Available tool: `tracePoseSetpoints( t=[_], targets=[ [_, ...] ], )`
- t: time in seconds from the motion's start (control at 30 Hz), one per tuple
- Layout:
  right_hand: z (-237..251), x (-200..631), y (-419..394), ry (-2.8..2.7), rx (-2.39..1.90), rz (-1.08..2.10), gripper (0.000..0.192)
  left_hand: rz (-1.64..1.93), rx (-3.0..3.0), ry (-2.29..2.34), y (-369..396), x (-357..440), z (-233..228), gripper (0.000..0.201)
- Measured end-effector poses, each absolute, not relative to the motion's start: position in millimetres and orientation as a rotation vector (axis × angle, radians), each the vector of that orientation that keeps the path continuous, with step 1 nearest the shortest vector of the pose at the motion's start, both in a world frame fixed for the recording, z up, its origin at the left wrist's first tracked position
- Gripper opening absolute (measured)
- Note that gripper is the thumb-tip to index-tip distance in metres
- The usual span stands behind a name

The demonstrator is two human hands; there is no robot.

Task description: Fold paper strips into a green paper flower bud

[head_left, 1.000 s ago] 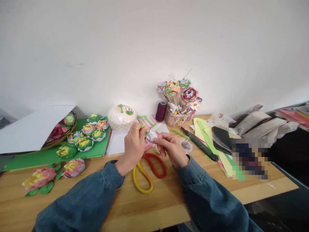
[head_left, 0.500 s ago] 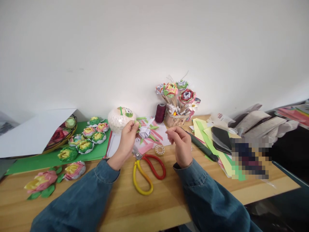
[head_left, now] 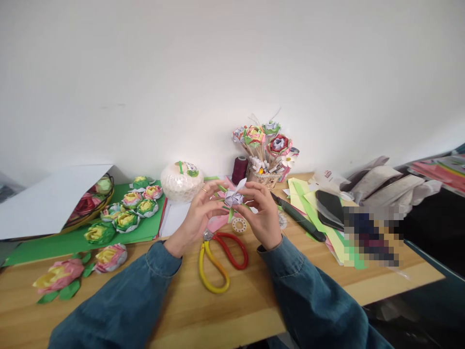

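Both hands raised above the table (head_left: pixel 254 295), meeting at a small folded paper flower (head_left: pixel 233 197), white-lilac with green strips trailing. Left hand (head_left: pixel 198 218) pinches its near side; right hand (head_left: pixel 263 215) closes fingertips on the other. Held clear of the clutter, seemingly so the folds can be worked from both sides. One pair of scissors (head_left: pixel 218 257), red and yellow handles, lies directly beneath. One tape roll (head_left: pixel 239 225) beside them. One dark thread spool (head_left: pixel 240 169) by the wall.
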State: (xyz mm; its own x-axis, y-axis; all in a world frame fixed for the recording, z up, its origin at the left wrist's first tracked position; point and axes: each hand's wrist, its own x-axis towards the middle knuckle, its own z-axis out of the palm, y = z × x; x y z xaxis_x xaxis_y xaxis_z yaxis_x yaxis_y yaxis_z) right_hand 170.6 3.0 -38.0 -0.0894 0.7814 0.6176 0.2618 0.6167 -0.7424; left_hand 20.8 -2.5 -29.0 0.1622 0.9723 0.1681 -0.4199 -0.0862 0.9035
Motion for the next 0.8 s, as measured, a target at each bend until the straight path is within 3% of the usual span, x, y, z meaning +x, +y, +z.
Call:
tracePoseSetpoints(
  t=[0.33, 0.57, 0.8],
  targets=[
    [-36, 171, -2, -1.747, -0.770, 0.422, 0.028, 1.475, 1.129, 0.869, 7, 18, -47, 0.030],
    [-40, 166, -5, -1.720, -0.846, 0.060, 0.028, 1.525, 1.361, 0.953, -1, 27, -53, 0.028],
    [-44, 165, -5, -1.736, -0.876, -0.073, 0.029, 1.543, 1.648, 1.017, -6, 31, -53, 0.037]
  ],
)
